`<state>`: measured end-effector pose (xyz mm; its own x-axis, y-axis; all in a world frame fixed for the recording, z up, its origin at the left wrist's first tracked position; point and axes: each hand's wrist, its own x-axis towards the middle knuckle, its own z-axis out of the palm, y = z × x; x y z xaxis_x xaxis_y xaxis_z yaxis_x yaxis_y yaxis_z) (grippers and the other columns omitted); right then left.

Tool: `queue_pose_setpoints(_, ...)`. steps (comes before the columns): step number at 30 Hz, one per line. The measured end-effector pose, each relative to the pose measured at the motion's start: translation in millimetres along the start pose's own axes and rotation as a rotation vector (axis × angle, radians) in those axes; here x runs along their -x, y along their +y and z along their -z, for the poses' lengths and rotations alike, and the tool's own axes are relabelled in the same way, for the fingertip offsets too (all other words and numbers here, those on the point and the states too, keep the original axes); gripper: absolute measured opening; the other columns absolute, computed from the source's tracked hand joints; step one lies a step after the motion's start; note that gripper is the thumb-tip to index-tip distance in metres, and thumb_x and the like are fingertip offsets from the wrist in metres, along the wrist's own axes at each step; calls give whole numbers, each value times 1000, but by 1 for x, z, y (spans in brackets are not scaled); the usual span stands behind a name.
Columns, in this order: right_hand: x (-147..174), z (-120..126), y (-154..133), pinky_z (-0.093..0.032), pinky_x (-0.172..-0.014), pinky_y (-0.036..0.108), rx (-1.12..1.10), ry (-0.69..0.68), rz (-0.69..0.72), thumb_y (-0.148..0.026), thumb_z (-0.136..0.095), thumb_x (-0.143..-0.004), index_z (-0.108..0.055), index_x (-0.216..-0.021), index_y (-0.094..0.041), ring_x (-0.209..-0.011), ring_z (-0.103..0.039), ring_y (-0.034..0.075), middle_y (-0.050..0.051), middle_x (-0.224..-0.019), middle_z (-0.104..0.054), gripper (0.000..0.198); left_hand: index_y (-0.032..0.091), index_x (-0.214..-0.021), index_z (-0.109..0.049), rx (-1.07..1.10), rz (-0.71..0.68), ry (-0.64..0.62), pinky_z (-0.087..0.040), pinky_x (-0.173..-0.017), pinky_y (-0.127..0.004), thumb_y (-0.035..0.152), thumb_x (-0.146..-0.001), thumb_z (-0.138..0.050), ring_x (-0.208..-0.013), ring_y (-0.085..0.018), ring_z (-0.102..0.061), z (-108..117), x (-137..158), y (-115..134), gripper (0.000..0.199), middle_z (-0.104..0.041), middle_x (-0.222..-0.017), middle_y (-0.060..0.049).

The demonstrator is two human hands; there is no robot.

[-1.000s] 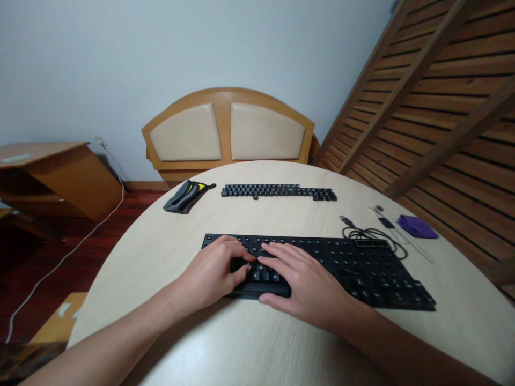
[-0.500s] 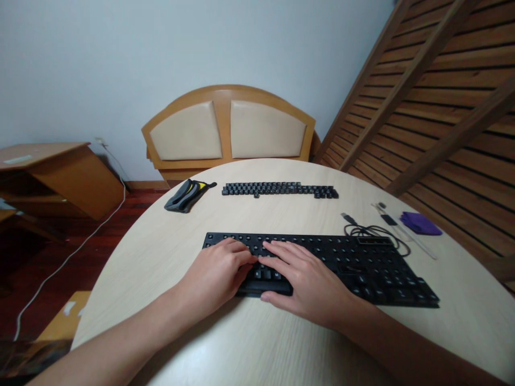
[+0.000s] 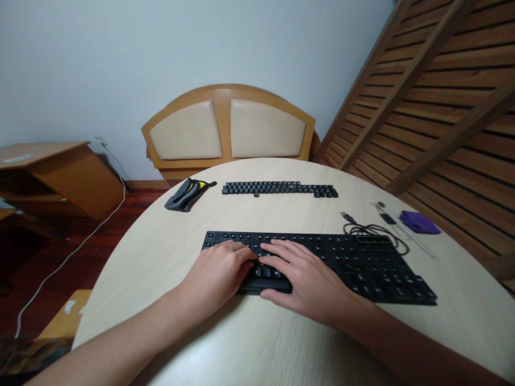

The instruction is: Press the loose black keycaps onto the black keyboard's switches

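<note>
One keyboard [image 3: 341, 254] beneath both hands [image 3: 219, 268] [image 3: 311, 279]

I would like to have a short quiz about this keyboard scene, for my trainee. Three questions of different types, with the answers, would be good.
1. True or false: seen from this camera, the row of loose keys lies beyond the keyboard.

2. What colour is the cloth at the right side of the table?
A) Red
B) Purple
C) White

3. Which is nearer to the cable: the left hand or the right hand?

Key: 1. True. 2. B. 3. The right hand.
</note>
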<state>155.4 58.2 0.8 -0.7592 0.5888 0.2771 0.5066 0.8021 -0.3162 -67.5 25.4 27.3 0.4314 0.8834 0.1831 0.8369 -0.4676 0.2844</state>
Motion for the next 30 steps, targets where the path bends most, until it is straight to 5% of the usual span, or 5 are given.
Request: queue_pose_setpoints(30,0,-1,1,-39,-113,55,12,-37,-8,-52,-71,-84,-66,-128,-22,-136,-49,32,6,-141,-61,53,19,-93,-75,93,-77,-55,-54,-82,-31,10,-90,-56,-86,-20,-71,-3,-3,-11,20,-75,-92,-4)
